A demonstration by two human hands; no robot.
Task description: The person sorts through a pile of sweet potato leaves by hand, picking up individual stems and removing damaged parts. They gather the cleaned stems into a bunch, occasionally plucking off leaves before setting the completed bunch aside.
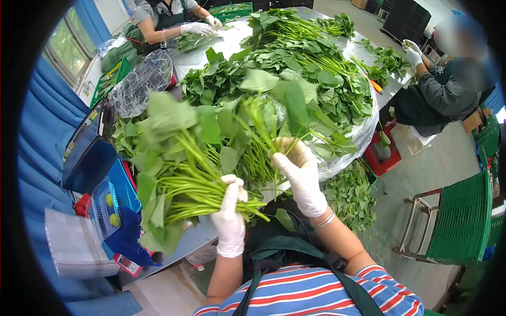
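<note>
While the left hand [230,217] is wrapped around a thick bunch of leafy stems [184,196], the right hand [299,171] pinches a smaller sprig [257,117] between thumb and fingers, both held before a large heap of greens [337,95] on the table [232,48].

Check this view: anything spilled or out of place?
Possibly: a low heap of leafy greens lies below the edge of the table, unlike the piles on top. Can't tell whether it's spilled or in a container.
</note>
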